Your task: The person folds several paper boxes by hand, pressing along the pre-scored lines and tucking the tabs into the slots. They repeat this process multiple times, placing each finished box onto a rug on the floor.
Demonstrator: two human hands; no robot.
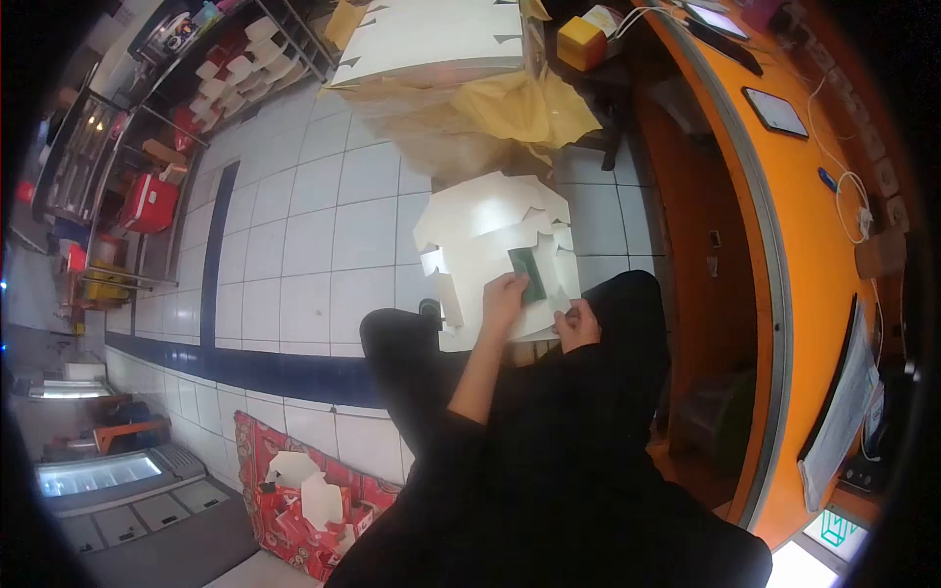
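Observation:
Across my lap lies a flat, die-cut sheet of white cardboard (pixel 480 255) with notched edges and flaps. My left hand (pixel 505 299) rests over it, its fingers closed at the lower left side of a dark green rectangular piece (pixel 528 272), which looks like a thin card. Near the sheet's lower right corner, my right hand (pixel 578 325) is closed, thumb and fingers pinching the cardboard's edge flap. The fingertips are small and partly hidden.
Ahead stands a stack of white cardboard sheets (pixel 431 39) in torn brown wrapping paper (pixel 520 108). An orange counter (pixel 784 225) runs along the right, holding a phone (pixel 775 112). Folded red-and-white boxes (pixel 319 510) lie behind me at left. Metal shelving (pixel 118 167) stands far left.

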